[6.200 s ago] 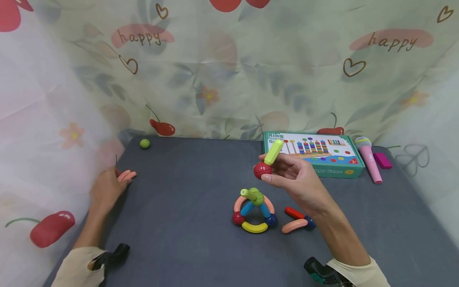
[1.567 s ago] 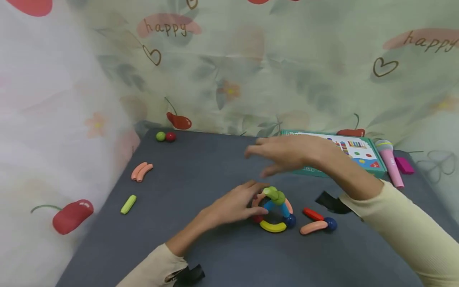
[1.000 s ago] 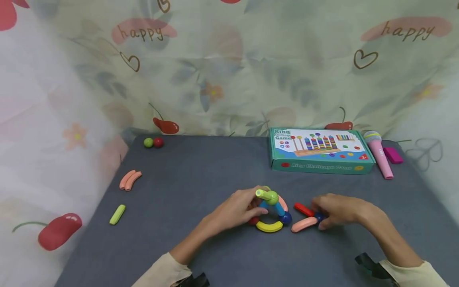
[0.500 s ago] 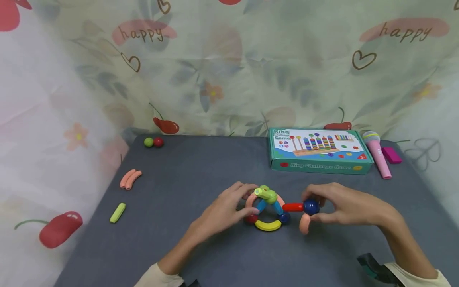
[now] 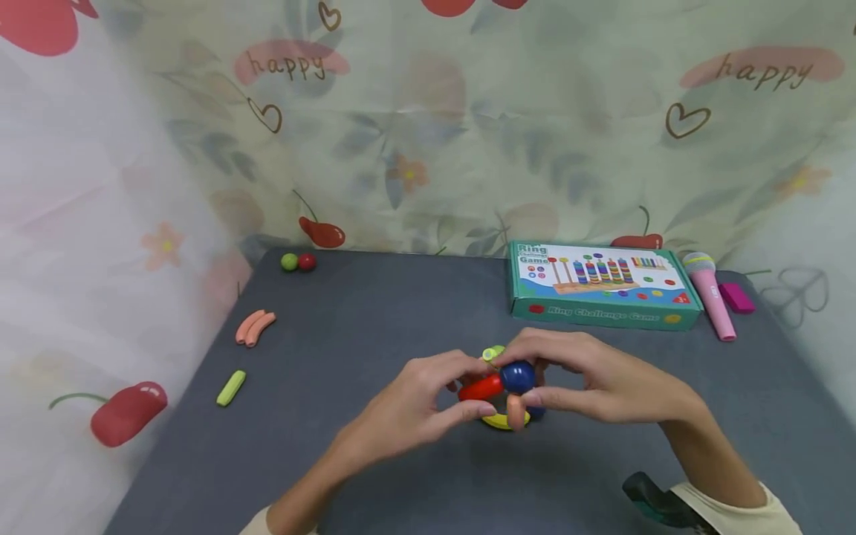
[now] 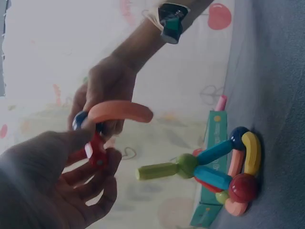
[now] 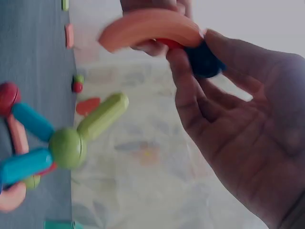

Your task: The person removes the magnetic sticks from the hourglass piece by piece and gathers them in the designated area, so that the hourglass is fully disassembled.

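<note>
Between both hands, in the air in front of the built shape, is a small joined piece: a dark blue ball [image 5: 518, 377] bearing a red stick [image 5: 480, 388] and a curved salmon stick [image 6: 121, 110]. My right hand [image 5: 602, 379] pinches the blue ball between thumb and fingers. The left hand [image 5: 401, 405] has its thumb and fingers round the red stick. Below and behind them stands the built shape: a ring of balls and curved sticks, with blue sticks [image 6: 214, 152] rising to a green ball [image 6: 187, 165] and a light green stick [image 6: 155, 171]. In the head view the hands hide most of it.
At the left lie two curved salmon sticks [image 5: 255, 328] and a light green stick [image 5: 231, 388]. A green ball [image 5: 289, 261] and a red ball [image 5: 307, 261] sit at the back left. Back right: a game box [image 5: 605, 286], a pink microphone [image 5: 712, 297] and a magenta block [image 5: 737, 297].
The light green stick and red ball were set down at the left. Since then, my right hand has lifted the blue-ball piece leftward, and my left hand has moved from the built shape to its red stick.
</note>
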Action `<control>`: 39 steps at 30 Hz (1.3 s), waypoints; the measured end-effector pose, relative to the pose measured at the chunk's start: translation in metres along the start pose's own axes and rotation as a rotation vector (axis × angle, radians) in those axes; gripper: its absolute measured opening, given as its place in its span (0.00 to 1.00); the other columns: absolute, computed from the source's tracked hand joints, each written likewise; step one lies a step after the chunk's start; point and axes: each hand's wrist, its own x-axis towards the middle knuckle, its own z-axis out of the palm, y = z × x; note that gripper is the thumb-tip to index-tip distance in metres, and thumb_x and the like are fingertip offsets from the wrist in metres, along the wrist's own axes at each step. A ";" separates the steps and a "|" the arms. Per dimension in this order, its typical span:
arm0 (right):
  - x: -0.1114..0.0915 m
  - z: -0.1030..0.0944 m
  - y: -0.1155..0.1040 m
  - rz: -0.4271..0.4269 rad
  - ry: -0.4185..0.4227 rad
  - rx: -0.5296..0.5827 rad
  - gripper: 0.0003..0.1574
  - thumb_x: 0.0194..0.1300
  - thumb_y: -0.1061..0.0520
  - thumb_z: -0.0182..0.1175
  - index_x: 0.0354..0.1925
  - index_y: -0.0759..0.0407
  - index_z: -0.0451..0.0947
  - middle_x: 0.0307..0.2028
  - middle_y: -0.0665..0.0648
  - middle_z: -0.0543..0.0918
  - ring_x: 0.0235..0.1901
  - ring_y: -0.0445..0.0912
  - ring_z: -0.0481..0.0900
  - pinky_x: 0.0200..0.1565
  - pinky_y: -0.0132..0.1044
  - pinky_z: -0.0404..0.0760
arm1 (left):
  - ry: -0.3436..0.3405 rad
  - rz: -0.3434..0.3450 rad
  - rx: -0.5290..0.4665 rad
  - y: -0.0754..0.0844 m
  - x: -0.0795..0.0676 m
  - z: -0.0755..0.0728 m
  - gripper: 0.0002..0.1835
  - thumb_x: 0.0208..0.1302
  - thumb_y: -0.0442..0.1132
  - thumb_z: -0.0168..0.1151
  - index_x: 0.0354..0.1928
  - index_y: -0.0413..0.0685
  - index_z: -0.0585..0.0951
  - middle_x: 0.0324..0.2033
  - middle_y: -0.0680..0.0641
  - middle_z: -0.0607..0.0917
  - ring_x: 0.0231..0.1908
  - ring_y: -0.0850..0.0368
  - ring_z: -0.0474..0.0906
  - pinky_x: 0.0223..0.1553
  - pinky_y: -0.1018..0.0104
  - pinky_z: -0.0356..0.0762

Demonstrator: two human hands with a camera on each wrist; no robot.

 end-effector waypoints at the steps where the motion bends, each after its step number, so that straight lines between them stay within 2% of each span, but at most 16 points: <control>1: 0.006 0.002 -0.001 0.013 0.012 0.002 0.30 0.70 0.65 0.66 0.66 0.48 0.76 0.55 0.44 0.83 0.49 0.37 0.81 0.49 0.34 0.83 | 0.022 -0.007 0.012 0.001 -0.001 -0.002 0.19 0.70 0.44 0.70 0.60 0.49 0.83 0.50 0.51 0.88 0.43 0.66 0.83 0.49 0.72 0.84; 5: 0.024 0.008 0.000 0.042 0.053 0.036 0.30 0.72 0.65 0.63 0.68 0.48 0.75 0.56 0.46 0.83 0.47 0.38 0.83 0.50 0.34 0.84 | 0.139 -0.047 0.082 0.004 -0.005 -0.009 0.18 0.68 0.41 0.72 0.58 0.48 0.86 0.49 0.51 0.91 0.41 0.65 0.84 0.49 0.70 0.85; 10: 0.038 0.017 0.002 0.031 0.140 0.062 0.27 0.71 0.65 0.65 0.65 0.53 0.76 0.54 0.50 0.84 0.46 0.40 0.85 0.51 0.33 0.86 | 0.244 -0.022 0.151 0.004 -0.009 -0.013 0.15 0.66 0.39 0.73 0.54 0.47 0.88 0.45 0.51 0.92 0.39 0.63 0.86 0.47 0.68 0.86; 14: 0.047 0.025 0.001 0.049 0.205 0.077 0.23 0.68 0.65 0.68 0.60 0.56 0.80 0.50 0.50 0.85 0.44 0.41 0.83 0.50 0.33 0.87 | 0.290 -0.026 0.204 0.005 -0.011 -0.013 0.14 0.65 0.39 0.74 0.52 0.46 0.88 0.43 0.50 0.92 0.38 0.63 0.86 0.46 0.69 0.86; 20: 0.050 0.030 -0.001 0.069 0.214 0.108 0.22 0.67 0.65 0.69 0.58 0.53 0.82 0.48 0.51 0.86 0.41 0.41 0.84 0.47 0.36 0.89 | 0.332 -0.073 0.258 0.004 -0.021 -0.017 0.13 0.67 0.40 0.73 0.51 0.46 0.88 0.41 0.51 0.92 0.34 0.64 0.83 0.41 0.70 0.85; 23: 0.047 0.027 -0.004 0.100 0.256 0.096 0.21 0.69 0.65 0.68 0.58 0.52 0.81 0.48 0.52 0.86 0.41 0.41 0.85 0.47 0.35 0.89 | 0.379 -0.173 0.345 -0.004 -0.030 -0.024 0.13 0.66 0.40 0.74 0.51 0.46 0.89 0.38 0.51 0.91 0.31 0.64 0.81 0.37 0.71 0.82; 25: 0.043 0.023 -0.005 0.125 0.293 0.084 0.21 0.70 0.65 0.67 0.59 0.52 0.81 0.47 0.53 0.85 0.40 0.42 0.86 0.46 0.33 0.88 | 0.400 -0.284 0.425 -0.014 -0.040 -0.032 0.14 0.64 0.40 0.75 0.50 0.46 0.89 0.38 0.50 0.91 0.31 0.61 0.81 0.35 0.68 0.81; 28: 0.040 0.019 -0.006 0.150 0.316 0.075 0.22 0.70 0.66 0.66 0.60 0.52 0.81 0.48 0.54 0.86 0.40 0.41 0.86 0.46 0.31 0.87 | 0.418 -0.466 0.536 -0.036 -0.060 -0.051 0.13 0.62 0.40 0.77 0.48 0.45 0.90 0.41 0.48 0.90 0.35 0.55 0.83 0.36 0.60 0.82; 31: 0.041 0.022 -0.005 0.131 0.284 0.082 0.22 0.71 0.66 0.65 0.60 0.53 0.81 0.49 0.55 0.85 0.42 0.41 0.85 0.46 0.32 0.88 | 0.420 -0.600 0.628 -0.061 -0.085 -0.071 0.13 0.61 0.39 0.77 0.46 0.42 0.90 0.42 0.43 0.88 0.37 0.48 0.84 0.34 0.54 0.81; 34: 0.046 0.028 -0.003 0.096 0.252 0.091 0.22 0.70 0.66 0.66 0.60 0.53 0.81 0.50 0.54 0.85 0.43 0.42 0.84 0.47 0.34 0.88 | 0.404 -0.679 0.692 -0.082 -0.110 -0.089 0.16 0.59 0.38 0.77 0.47 0.37 0.90 0.39 0.38 0.87 0.33 0.48 0.82 0.30 0.55 0.80; 39: 0.055 0.031 -0.002 0.072 0.246 0.079 0.22 0.69 0.65 0.68 0.58 0.52 0.81 0.49 0.53 0.86 0.42 0.42 0.84 0.47 0.34 0.88 | 0.380 -0.733 0.738 -0.108 -0.143 -0.111 0.20 0.57 0.36 0.78 0.49 0.31 0.88 0.35 0.33 0.90 0.26 0.49 0.82 0.25 0.58 0.79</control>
